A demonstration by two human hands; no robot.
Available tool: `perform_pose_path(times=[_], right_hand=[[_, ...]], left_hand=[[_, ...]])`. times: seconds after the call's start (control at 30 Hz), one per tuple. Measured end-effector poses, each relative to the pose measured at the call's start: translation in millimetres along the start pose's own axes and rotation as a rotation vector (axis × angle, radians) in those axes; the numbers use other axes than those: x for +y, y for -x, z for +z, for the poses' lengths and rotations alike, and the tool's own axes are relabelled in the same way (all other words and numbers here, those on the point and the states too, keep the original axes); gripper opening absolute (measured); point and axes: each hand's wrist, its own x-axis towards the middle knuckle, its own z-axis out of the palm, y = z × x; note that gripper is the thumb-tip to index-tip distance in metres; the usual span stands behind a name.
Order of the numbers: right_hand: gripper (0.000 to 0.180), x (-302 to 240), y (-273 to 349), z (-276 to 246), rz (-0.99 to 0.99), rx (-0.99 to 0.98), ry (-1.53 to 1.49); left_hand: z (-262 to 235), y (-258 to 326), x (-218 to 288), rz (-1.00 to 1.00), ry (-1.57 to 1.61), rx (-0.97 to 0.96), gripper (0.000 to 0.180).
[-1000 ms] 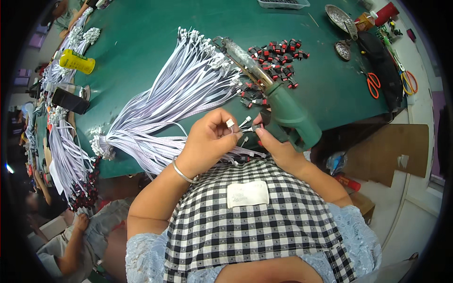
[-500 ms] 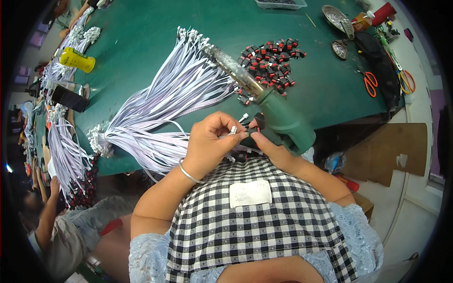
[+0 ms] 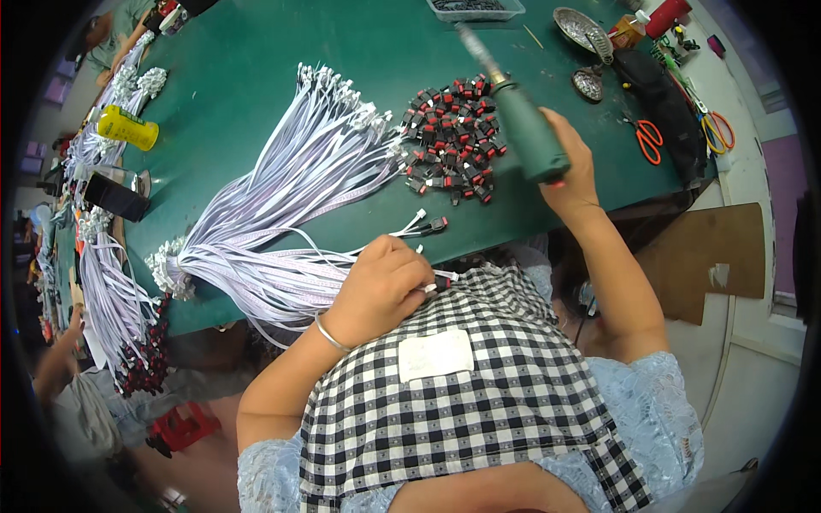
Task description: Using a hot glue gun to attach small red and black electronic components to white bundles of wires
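My right hand [image 3: 571,162] is wrapped round the green heat gun [image 3: 532,132], whose metal nozzle tilts up and left over the table. Low at the table's front edge, my left hand [image 3: 385,282] is closed with its fingers curled. A white flat cable passes under it, and a black-and-red connector [image 3: 442,283] sticks out beside the fingertips; the grip itself is partly hidden. Just beyond lies another cable end with a black connector [image 3: 438,224]. A large bundle of white flat cables [image 3: 282,171] fans out to the left. A pile of black-and-red connectors [image 3: 449,141] lies near the nozzle.
A yellow bottle [image 3: 128,128] and a dark phone [image 3: 117,198] stand at the left beside more cable bundles. At the right are orange-handled scissors [image 3: 648,141], a black pouch [image 3: 663,107] and a metal dish [image 3: 583,32]. A clear tub [image 3: 475,8] sits at the back.
My right hand has left the left hand and carried the heat gun up and to the right. My left hand has lowered slightly toward my apron. A cable end now lies on the table.
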Motion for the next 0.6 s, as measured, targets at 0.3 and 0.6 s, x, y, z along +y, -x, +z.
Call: perform_pose_path(times=[0.3,0.6], right_hand=[[0.039,9.0,6.9,27.2,-0.289,-0.102,0.301],[0.043,-3.0,3.9,6.5,-0.106,0.026,0.136]], left_hand=[[-31.7,11.1,4.2,-0.023,-0.083,-0.007,0.031],[-42.8,-26.7,-33.1,-0.205,-0.467,0.331,0.013]])
